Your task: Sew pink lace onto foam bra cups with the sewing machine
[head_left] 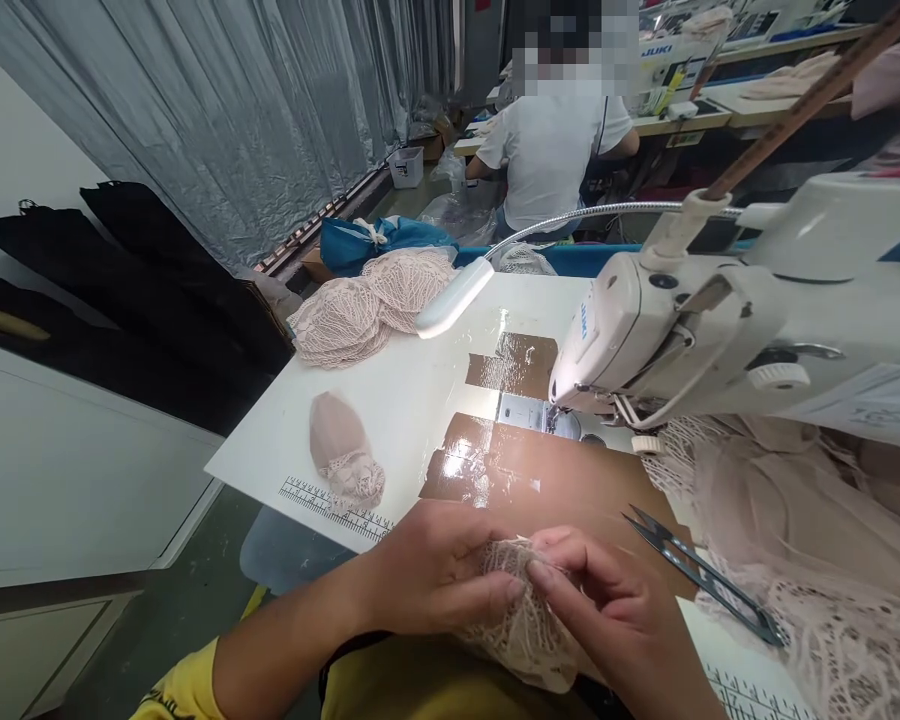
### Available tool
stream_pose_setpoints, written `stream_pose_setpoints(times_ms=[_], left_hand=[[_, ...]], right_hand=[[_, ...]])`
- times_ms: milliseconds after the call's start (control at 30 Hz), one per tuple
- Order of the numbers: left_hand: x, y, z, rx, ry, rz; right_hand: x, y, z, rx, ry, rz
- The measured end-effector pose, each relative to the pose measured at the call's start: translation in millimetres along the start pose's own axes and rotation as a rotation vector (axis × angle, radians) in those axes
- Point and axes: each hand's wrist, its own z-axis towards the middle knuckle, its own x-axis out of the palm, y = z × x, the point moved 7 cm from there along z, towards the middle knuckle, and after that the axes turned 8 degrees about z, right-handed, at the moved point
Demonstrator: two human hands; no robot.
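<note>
At the near edge of the white sewing table [390,400], both hands pinch one piece of pale pink lace [521,625]. My left hand [427,570] is closed on its left side, thumb on top. My right hand [615,610] grips its right side with fingers curled. The lace hangs down over my lap. A thread snip [701,575] lies on the table just right of my right hand. The sewing machine head [675,330] stands above and behind the hands.
A single lace cup [341,450] lies near a printed ruler at the table's left front. A pile of lace pieces [375,300] sits at the far left corner. More pink lace [810,520] is heaped at the right. A gooseneck lamp [454,295] shines down. Another person in white [551,150] sits beyond.
</note>
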Motion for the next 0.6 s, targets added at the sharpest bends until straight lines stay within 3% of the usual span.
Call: stream_pose_setpoints(times_ms=[233,333,467,600], left_hand=[[2.3,9,10,-0.072,0.023,-0.094],[5.3,13,15,-0.100,0.038,-0.178],[7.8,14,21,-0.109,0.049,-0.246],[12.5,18,23,-0.172,0.111,-0.531]], right_hand=[[-6,-6,4,0.045,-0.022,-0.056],[-13,-10,7,0.101,-0.037,0.031],[-9,-8,11,0.127,0.082,0.007],[-12,-1,12,0.105,0.099,-0.060]])
